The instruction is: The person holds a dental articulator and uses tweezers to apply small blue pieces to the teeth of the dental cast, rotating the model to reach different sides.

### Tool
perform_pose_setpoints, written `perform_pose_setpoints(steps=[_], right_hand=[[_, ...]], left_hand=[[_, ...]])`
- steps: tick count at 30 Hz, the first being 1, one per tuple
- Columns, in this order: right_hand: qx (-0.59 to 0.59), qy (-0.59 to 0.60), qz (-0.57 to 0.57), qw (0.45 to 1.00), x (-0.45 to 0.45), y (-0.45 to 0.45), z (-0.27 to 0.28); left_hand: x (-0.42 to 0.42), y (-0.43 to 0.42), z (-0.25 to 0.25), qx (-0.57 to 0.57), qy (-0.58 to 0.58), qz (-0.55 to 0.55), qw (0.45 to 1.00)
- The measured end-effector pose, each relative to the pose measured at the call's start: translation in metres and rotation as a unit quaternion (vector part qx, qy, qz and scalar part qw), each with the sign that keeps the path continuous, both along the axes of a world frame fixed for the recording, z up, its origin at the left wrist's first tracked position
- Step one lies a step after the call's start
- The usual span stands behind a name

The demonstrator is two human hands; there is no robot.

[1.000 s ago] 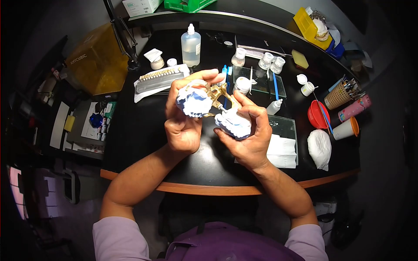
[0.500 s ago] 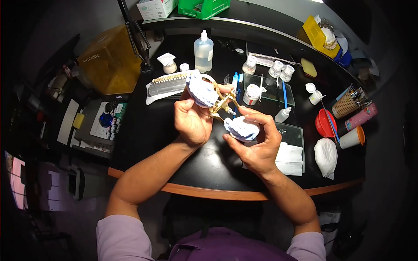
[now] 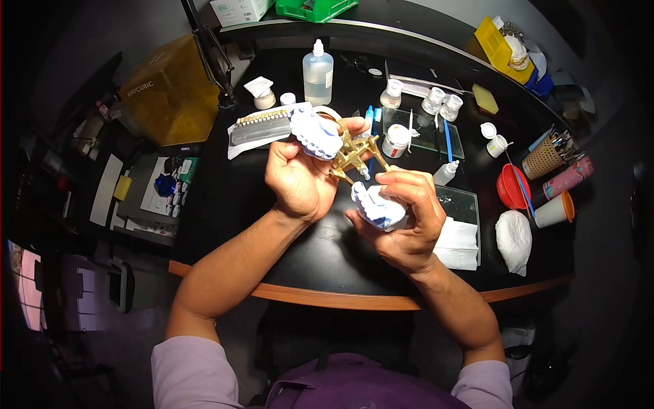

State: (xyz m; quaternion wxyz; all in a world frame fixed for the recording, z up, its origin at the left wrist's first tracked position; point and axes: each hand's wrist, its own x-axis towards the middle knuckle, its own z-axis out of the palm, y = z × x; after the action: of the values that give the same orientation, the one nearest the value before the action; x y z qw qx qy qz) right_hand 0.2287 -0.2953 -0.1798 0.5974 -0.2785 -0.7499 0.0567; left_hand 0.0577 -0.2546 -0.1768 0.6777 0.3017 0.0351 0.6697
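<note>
A brass dental articulator [image 3: 353,155] is held in the air above the black table, opened wide. One white-and-blue dental cast [image 3: 319,135] lies on its left side, with my left hand [image 3: 300,180] closed around that cast and the frame. On the lower right is a second white-and-blue dental cast [image 3: 376,206], its row of teeth turned to the left. My right hand [image 3: 412,221] grips this one between thumb and fingers. Where the second cast joins the brass frame is partly hidden by my fingers.
A tooth shade guide [image 3: 262,129] lies behind my left hand, near a clear bottle [image 3: 318,78]. Small jars, a labelled white jar [image 3: 396,141] and a glass slab [image 3: 426,136] stand beyond. Right are paper towels [image 3: 456,244], a red bowl [image 3: 509,191] and a white bundle [image 3: 514,242].
The right-hand cast has tilted and shifted slightly down, its teeth turning more to the left. The brass frame has rotated a little, showing more of its middle. Both hands keep their hold.
</note>
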Motion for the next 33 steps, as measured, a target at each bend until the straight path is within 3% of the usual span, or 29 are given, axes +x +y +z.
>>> perform_pose_setpoints(steps=[8,12,21,25,27,30,33], right_hand=[[0.054,-0.066,-0.027,0.996,0.004,-0.002,0.004],[0.011,-0.02,-0.015,1.0,0.001,-0.002,0.003],[-0.092,0.053,0.017,0.994,0.0,0.0,-0.004],[-0.087,0.03,0.039,0.995,0.002,0.001,-0.005],[-0.088,0.03,0.04,0.995,0.0,-0.001,-0.003],[-0.037,0.003,0.048,0.998,0.0,-0.01,0.005],[0.014,0.002,0.08,0.997,0.0,-0.01,0.009]], left_hand=[[-0.003,0.002,-0.002,0.011,0.024,-0.015,1.0],[0.0,0.0,-0.002,0.002,0.009,-0.007,1.0],[0.001,0.002,-0.008,-0.004,0.091,0.025,0.996],[0.002,0.0,-0.005,0.004,0.102,0.039,0.994],[0.011,-0.007,0.003,-0.054,0.087,0.057,0.993],[0.015,-0.012,-0.009,-0.102,0.052,-0.016,0.993],[0.015,-0.012,-0.01,-0.116,0.121,0.032,0.985]])
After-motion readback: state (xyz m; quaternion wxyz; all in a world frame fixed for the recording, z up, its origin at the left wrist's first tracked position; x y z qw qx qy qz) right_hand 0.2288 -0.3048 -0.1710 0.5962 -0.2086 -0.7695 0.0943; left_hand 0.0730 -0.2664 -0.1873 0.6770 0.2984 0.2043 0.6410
